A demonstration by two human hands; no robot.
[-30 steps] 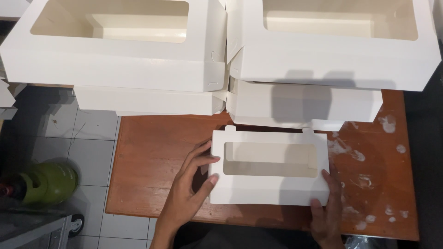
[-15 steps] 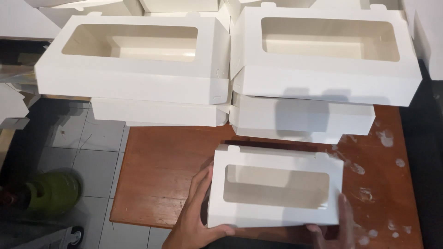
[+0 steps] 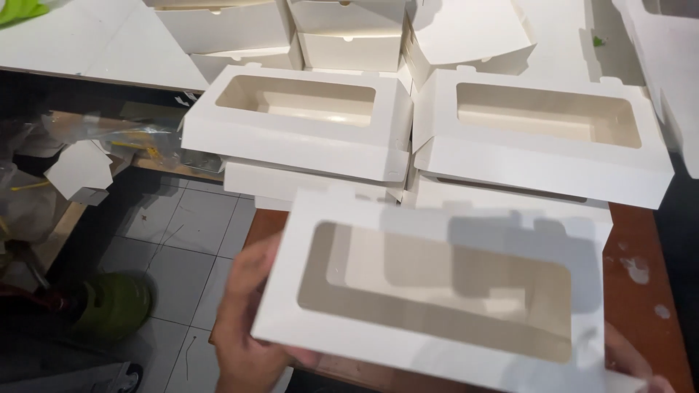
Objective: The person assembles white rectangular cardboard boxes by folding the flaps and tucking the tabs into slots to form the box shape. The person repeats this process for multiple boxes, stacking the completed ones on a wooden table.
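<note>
White card is what you have in your hands: a flat box (image 3: 437, 291) with a big window cut in its lid. You hold it up close in front of you, above the brown wooden table (image 3: 641, 291). It looks blurry. Through the window you can see only the pale inside of the box, with nothing in it.

Your left hand (image 3: 244, 327) grips the left end of the box, with the thumb side curled up against its edge. Your right hand (image 3: 626, 360) is mostly hidden under the right end of the box. Only a bit of it peeks out near the bottom corner, touching the box, so I cannot tell if it is gripping or just resting there.

Behind the box you hold sit two stacks of the same kind of box. The top box on the left stack (image 3: 302, 120) has its window up and is bare inside. The top box on the right stack (image 3: 546, 138) is the same, and just beside it. More white boxes (image 3: 349, 33) stand farther back.

Down to the left is a grey tile floor (image 3: 189, 233) with a round green thing (image 3: 116, 306) on it.
</note>
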